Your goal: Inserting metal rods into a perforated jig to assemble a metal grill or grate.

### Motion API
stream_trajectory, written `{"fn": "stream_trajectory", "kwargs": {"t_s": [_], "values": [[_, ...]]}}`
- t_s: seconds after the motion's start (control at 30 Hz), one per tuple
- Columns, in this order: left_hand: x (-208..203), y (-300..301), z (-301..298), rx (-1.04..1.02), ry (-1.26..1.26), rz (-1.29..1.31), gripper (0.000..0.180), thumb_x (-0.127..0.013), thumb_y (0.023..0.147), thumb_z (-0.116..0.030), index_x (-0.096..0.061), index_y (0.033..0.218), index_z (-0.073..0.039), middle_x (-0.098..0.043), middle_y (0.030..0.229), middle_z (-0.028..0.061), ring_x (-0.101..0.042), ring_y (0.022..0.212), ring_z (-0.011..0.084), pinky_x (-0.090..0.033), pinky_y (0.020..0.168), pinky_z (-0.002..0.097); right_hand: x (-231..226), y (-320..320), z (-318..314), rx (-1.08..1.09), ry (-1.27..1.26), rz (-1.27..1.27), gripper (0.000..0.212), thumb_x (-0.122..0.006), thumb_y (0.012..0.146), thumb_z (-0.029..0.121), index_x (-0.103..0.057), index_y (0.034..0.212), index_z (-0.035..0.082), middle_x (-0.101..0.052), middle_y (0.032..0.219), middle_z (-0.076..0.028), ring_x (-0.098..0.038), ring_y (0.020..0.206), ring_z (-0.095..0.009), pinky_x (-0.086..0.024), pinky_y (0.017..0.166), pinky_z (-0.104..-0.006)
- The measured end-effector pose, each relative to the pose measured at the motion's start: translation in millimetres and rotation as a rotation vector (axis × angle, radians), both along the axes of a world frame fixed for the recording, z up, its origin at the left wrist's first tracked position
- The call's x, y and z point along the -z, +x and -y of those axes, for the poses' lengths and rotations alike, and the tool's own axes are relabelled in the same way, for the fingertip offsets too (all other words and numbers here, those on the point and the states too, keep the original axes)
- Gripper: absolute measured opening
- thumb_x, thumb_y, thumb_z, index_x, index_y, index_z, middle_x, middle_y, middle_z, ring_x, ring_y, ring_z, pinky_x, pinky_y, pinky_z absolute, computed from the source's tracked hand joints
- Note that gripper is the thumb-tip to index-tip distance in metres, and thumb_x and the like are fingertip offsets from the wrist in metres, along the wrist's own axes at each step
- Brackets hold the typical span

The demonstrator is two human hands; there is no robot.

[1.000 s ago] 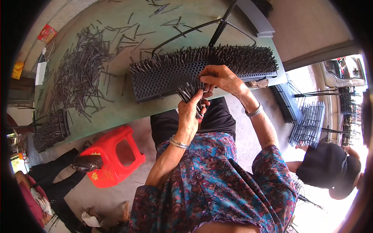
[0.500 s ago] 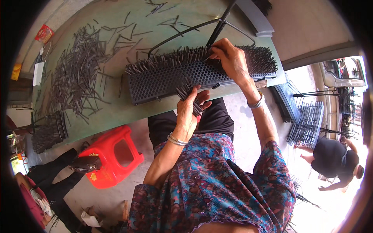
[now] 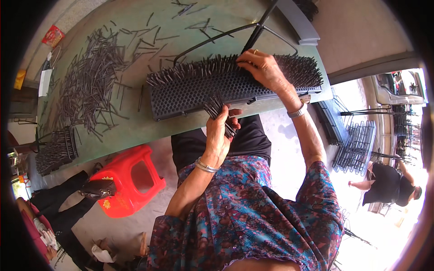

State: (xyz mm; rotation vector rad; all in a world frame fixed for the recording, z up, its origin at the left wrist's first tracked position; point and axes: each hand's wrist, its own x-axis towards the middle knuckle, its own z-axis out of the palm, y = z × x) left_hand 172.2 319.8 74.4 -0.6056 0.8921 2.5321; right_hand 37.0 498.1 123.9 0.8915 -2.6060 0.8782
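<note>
A long black panel full of round holes [image 3: 190,97] lies along the table's near edge. Dense rows of thin dark strips [image 3: 203,67] stand up from its far side and right end. Over the panel's middle, my right hand [image 3: 262,67] is closed in a pinch at the front of those rows, on what looks like one dark strip, its tip mostly hidden by the fingers. My left hand [image 3: 219,128] grips a bundle of dark strips [image 3: 214,107] just in front of the panel's near edge, with their ends pointing up toward it.
A large heap of loose strips [image 3: 92,79] covers the left of the green table [image 3: 140,128]. A black frame with a handle [image 3: 212,38] stands behind the panel. Below left is a red plastic stool [image 3: 129,185]. Blue-grey racks [image 3: 357,144] stand at right, near another person [image 3: 389,183].
My right hand has shifted slightly left and its fingertips have come down against the standing strips. My left hand keeps its bundle nearly in place. The person at right has changed posture.
</note>
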Motion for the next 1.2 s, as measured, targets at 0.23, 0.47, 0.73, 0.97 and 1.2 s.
{"fn": "stream_trajectory", "kwargs": {"t_s": [0.23,0.47,0.73,0.97,1.2], "values": [[-1.2,1.3,0.6,-0.010,0.016,-0.014,0.028,-0.060,0.095,-0.024,-0.057,0.112,-0.002,-0.062,0.084,0.0084,-0.051,0.062,0.0092,-0.042,0.053,0.0240,2.7,4.6,8.9,0.131,0.204,-0.309,0.015,-0.069,0.084,0.019,-0.072,0.096,0.010,-0.060,0.092,-0.006,-0.059,0.080,-0.022,-0.050,0.071,-0.0341],[-11.1,3.0,1.8,-0.030,0.044,-0.034,0.031,-0.062,0.094,-0.025,-0.057,0.114,-0.002,-0.059,0.080,0.0061,-0.044,0.060,0.0076,-0.035,0.051,0.0215,6.4,17.4,15.2,0.291,0.098,-0.229,0.014,-0.070,0.082,0.022,-0.069,0.086,0.009,-0.061,0.084,-0.008,-0.059,0.079,-0.026,-0.048,0.073,-0.0376],[-18.8,4.8,0.4,-0.005,-0.009,-0.046,0.025,-0.064,0.093,-0.021,-0.060,0.106,-0.001,-0.064,0.082,0.0088,-0.048,0.058,0.0073,-0.036,0.049,0.0205,4.7,15.9,22.8,0.392,0.207,-0.215,0.018,-0.069,0.084,0.026,-0.072,0.090,0.010,-0.062,0.085,-0.009,-0.060,0.081,-0.026,-0.048,0.071,-0.0373],[-15.2,4.3,2.8,-0.014,-0.040,-0.083,0.022,-0.065,0.092,-0.021,-0.062,0.103,-0.002,-0.066,0.084,0.0099,-0.050,0.057,0.0073,-0.036,0.046,0.0203,-15.2,54.1,35.4,0.162,-0.234,0.543,0.036,-0.068,0.087,0.036,-0.069,0.094,0.001,-0.069,0.078,-0.012,-0.066,0.071,-0.017,-0.050,0.061,-0.0330],[-19.0,2.6,1.2,-0.013,-0.074,-0.151,0.025,-0.063,0.093,-0.023,-0.064,0.100,0.001,-0.068,0.084,0.0121,-0.052,0.058,0.0072,-0.038,0.045,0.0185,-2.7,79.7,37.8,0.174,-0.464,0.804,0.023,-0.063,0.088,0.015,-0.067,0.099,-0.004,-0.062,0.074,-0.004,-0.054,0.068,-0.009,-0.046,0.060,-0.0256]]}}
